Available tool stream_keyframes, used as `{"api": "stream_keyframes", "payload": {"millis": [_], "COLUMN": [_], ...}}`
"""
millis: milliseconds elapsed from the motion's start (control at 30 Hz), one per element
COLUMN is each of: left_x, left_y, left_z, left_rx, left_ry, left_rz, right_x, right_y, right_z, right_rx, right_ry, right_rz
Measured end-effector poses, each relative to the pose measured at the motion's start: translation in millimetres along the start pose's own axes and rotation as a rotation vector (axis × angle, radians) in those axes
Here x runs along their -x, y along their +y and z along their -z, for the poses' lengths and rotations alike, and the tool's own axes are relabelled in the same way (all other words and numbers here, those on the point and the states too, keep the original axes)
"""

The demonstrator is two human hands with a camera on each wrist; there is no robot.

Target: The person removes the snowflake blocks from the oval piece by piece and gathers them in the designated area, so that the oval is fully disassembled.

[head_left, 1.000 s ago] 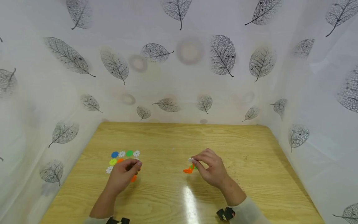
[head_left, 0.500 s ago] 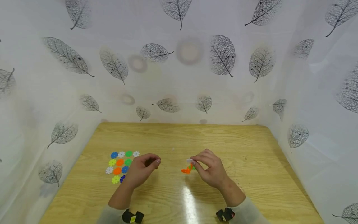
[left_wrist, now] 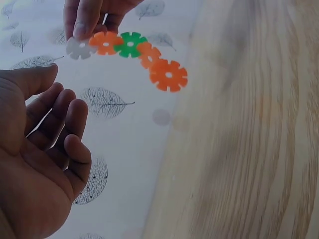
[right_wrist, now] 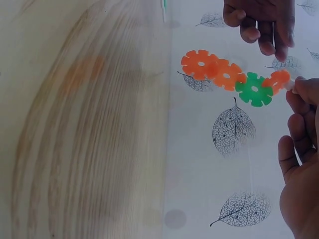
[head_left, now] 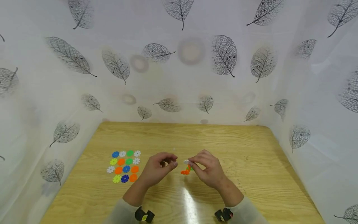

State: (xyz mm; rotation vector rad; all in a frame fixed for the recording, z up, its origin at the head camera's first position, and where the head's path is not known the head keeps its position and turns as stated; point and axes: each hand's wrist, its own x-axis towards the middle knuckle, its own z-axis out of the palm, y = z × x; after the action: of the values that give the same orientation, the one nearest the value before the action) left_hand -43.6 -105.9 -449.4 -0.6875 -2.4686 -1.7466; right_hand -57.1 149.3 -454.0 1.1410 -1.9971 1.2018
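My right hand [head_left: 208, 169] pinches the white disc [left_wrist: 81, 48] at one end of a chain of notched plastic snowflake discs. From that white end the chain runs through an orange disc, a green disc [right_wrist: 254, 89], a small orange one and a larger orange disc [left_wrist: 168, 75] at the far end. It hangs above the table in front of the fingertips. My left hand [head_left: 159, 168] is held just left of the chain, its fingers loosely bent with nothing between them. In the left wrist view the left fingers [left_wrist: 75, 119] are apart from the discs.
Rows of loose notched discs in blue, white, green, yellow and orange lie at the left of the wooden table [head_left: 237, 149], among them a dark blue disc [head_left: 125, 178]. A white leaf-printed curtain [head_left: 173, 81] surrounds the table's back and sides.
My left hand has moved right, from over the loose discs to beside the chain, uncovering the rows. The right hand stays almost in place, with the chain shifted slightly left.
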Motion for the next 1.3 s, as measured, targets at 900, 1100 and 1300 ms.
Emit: {"api": "stream_keyframes", "payload": {"millis": [900, 1100, 1300], "left_x": [-5.0, -3.6, -3.7], "left_y": [2.5, 2.9, 3.4], "left_z": [-17.4, -17.1, -15.6], "left_rx": [0.002, -0.029, -0.007], "left_ry": [-0.023, -0.018, 0.036], "left_rz": [-0.068, -0.091, -0.115], "right_x": [-1, 3, 6], "right_y": [-2, -3, -2], "right_z": [-6, -8, -8], "right_rx": [0.016, 0.018, 0.021], "right_ry": [-0.073, -0.074, -0.132], "right_rz": [0.039, -0.007, -0.095]}}
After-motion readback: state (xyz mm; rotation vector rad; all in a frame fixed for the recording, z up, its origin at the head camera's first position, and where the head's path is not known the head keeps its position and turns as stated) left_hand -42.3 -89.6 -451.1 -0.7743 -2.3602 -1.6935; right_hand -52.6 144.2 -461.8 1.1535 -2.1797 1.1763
